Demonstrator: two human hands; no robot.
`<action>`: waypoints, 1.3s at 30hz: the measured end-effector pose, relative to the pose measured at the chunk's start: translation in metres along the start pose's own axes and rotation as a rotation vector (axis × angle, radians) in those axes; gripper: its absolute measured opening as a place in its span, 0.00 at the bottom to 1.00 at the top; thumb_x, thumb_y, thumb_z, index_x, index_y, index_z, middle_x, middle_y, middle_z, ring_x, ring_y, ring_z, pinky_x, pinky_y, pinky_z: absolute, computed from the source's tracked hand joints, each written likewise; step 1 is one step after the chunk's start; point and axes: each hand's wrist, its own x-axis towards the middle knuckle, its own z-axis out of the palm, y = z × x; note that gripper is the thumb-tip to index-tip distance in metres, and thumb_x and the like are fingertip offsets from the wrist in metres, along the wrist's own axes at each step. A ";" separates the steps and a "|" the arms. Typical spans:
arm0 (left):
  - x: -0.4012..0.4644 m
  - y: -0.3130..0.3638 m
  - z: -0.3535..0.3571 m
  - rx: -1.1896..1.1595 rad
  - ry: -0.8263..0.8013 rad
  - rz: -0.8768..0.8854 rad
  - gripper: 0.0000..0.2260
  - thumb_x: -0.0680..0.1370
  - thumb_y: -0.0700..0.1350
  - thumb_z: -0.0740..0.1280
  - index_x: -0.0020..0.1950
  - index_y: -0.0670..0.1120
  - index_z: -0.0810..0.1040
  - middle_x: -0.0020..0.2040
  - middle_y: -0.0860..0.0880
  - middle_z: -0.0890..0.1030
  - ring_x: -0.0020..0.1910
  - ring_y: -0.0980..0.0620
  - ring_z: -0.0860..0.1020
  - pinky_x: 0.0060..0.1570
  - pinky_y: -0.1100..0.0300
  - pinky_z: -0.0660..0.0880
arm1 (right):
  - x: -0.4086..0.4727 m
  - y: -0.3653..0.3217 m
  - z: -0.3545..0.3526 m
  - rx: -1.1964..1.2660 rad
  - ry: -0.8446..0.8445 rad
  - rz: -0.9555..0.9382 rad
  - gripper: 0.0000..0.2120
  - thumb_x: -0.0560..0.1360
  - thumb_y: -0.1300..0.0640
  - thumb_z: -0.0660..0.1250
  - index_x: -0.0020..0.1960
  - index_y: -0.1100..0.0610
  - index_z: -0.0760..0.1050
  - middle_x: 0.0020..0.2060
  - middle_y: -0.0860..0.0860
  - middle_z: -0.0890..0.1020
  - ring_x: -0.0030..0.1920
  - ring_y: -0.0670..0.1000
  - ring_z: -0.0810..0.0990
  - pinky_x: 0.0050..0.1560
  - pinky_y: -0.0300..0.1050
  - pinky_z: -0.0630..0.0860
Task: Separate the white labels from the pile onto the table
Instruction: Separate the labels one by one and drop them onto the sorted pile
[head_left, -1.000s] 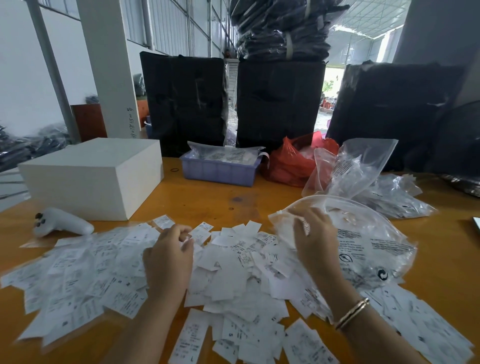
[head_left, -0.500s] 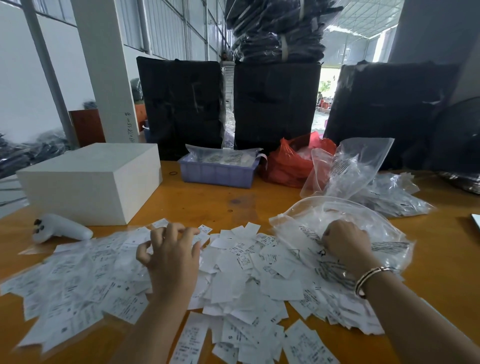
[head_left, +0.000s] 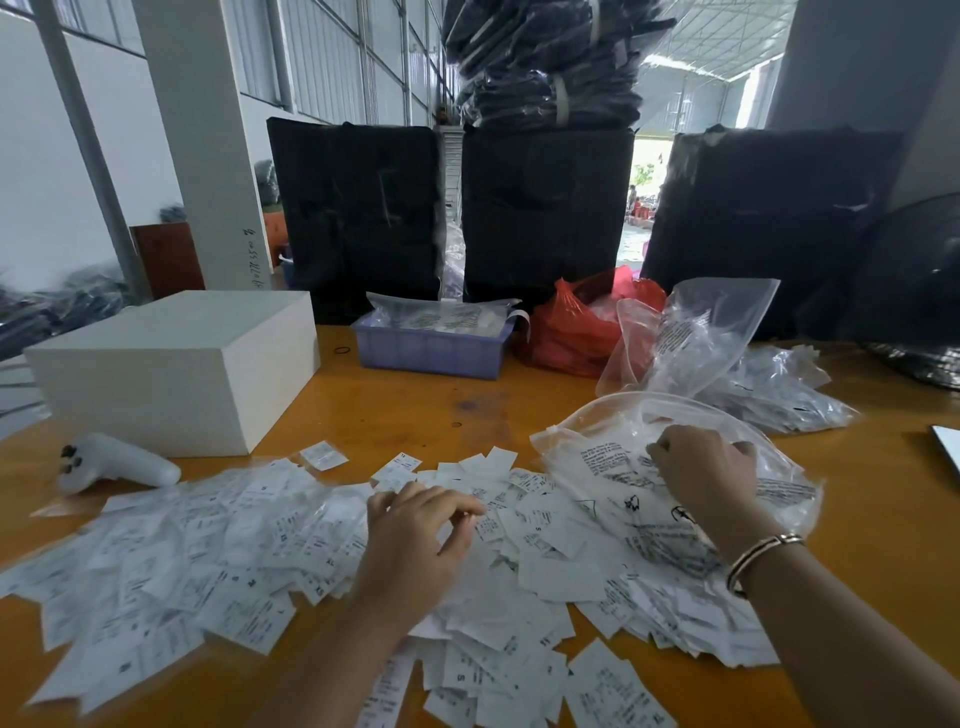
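A: where's the labels (head_left: 249, 551) at rn?

B: spread all over the front of the table (head_left: 883, 561), big white heap, few strays by the near edge. Left hand (head_left: 415, 545) sits on the middle of the pile, fingers loosely bent, can't tell if it's got one. Right hand (head_left: 701, 473) is curled, gripping the clear bag (head_left: 613, 467) lying on the pile's right side.

A: other stuff?

B: white box (head_left: 171, 369) + controller (head_left: 119, 465) on the left, blue tray (head_left: 431, 351) & red bag (head_left: 566, 332) further back.

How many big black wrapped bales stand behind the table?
3: left bale, middle bale, right bale. More may be hidden behind them.
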 end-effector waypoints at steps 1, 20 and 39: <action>0.000 -0.001 0.000 -0.014 -0.023 -0.022 0.07 0.74 0.42 0.71 0.47 0.54 0.82 0.42 0.65 0.78 0.42 0.64 0.74 0.47 0.57 0.63 | 0.001 -0.001 -0.001 -0.018 -0.060 -0.004 0.11 0.77 0.51 0.60 0.39 0.54 0.75 0.37 0.48 0.79 0.40 0.50 0.75 0.51 0.49 0.62; 0.003 -0.003 -0.004 -0.106 -0.002 -0.225 0.09 0.77 0.41 0.67 0.48 0.55 0.81 0.45 0.63 0.79 0.50 0.60 0.76 0.59 0.51 0.66 | -0.003 0.000 -0.012 0.020 0.096 0.026 0.17 0.77 0.57 0.59 0.29 0.56 0.71 0.26 0.49 0.74 0.31 0.51 0.72 0.47 0.48 0.61; 0.002 -0.008 -0.008 -0.505 -0.128 -0.402 0.05 0.75 0.46 0.71 0.41 0.56 0.80 0.41 0.60 0.82 0.41 0.61 0.79 0.40 0.70 0.74 | -0.065 -0.107 -0.007 0.759 -0.474 -0.600 0.06 0.79 0.53 0.61 0.45 0.47 0.75 0.38 0.40 0.79 0.39 0.45 0.80 0.39 0.41 0.77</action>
